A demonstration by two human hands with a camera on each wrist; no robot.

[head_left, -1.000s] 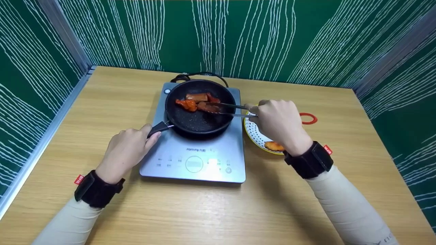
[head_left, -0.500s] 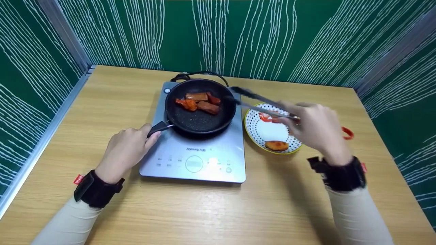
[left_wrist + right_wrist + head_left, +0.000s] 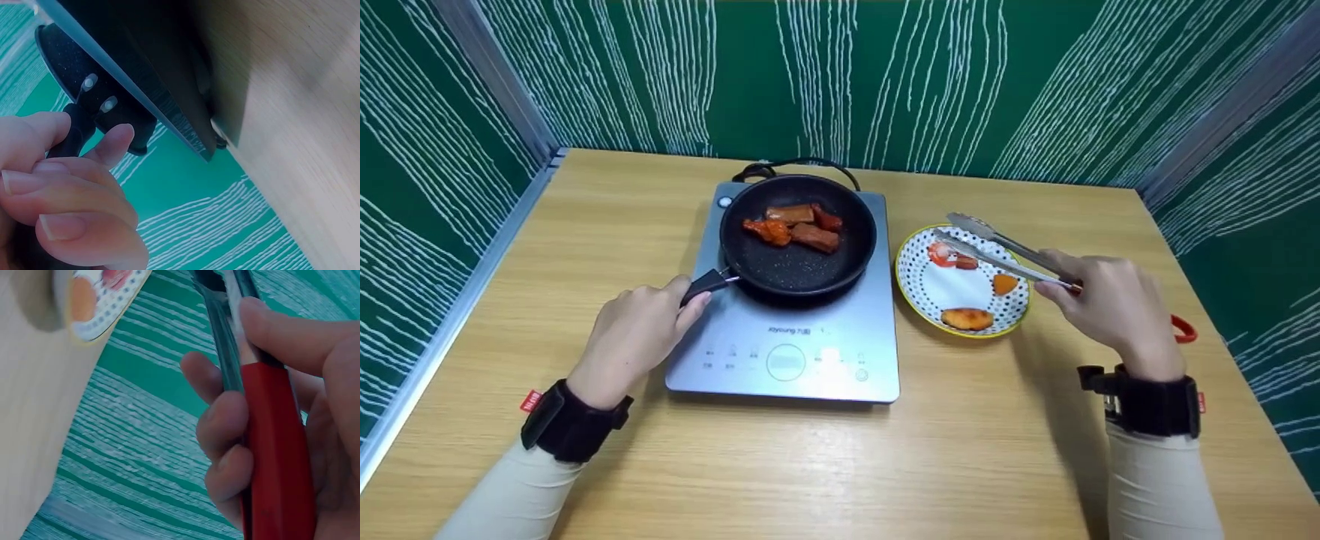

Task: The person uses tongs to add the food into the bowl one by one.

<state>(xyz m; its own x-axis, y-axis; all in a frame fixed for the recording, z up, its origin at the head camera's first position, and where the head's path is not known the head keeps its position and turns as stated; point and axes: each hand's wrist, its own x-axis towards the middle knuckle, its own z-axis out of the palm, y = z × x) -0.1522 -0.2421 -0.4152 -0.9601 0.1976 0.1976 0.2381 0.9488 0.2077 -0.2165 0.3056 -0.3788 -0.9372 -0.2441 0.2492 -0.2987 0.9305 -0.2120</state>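
OK, you've got both hands busy here. Your L hand (image 3: 637, 337) is wrapped round the pan handle (image 3: 709, 283), near-left of the black pan (image 3: 795, 274); L wrist view backs it up, fingers curled w/ the handle in the grasp. Pan's sitting on the far half of the silver cooker (image 3: 705, 379), btwn your hands. Inside, 4 pcs of food bunched together: a brown chunk (image 3: 790, 214) at the far side, a 2nd brown chunk (image 3: 815, 238) nearer + right, an orange-red pc (image 3: 769, 232) on the left, a dark red pc (image 3: 826, 218) on the right.

Over to your R hand (image 3: 1114, 307): it's gripping the tongs (image 3: 1024, 251), fingers + thumb round the red grip (image 3: 278, 450), as the R wrist view shows. Arms of the tongs are spread, tips over the far part of the dotted plate (image 3: 941, 289), pointing far-left; can't tell if they touch anything there.

Plate's on the table (image 3: 780, 472), just right of the cooker, w/ a browned oval pc (image 3: 967, 319) near, an orange pc (image 3: 1003, 284) right, a red-and-white pc (image 3: 940, 253) far-left, plus a small brown pc (image 3: 967, 262) next to it. Black cord (image 3: 810, 160) loops behind the pan, green wall (image 3: 750, 90) beyond.
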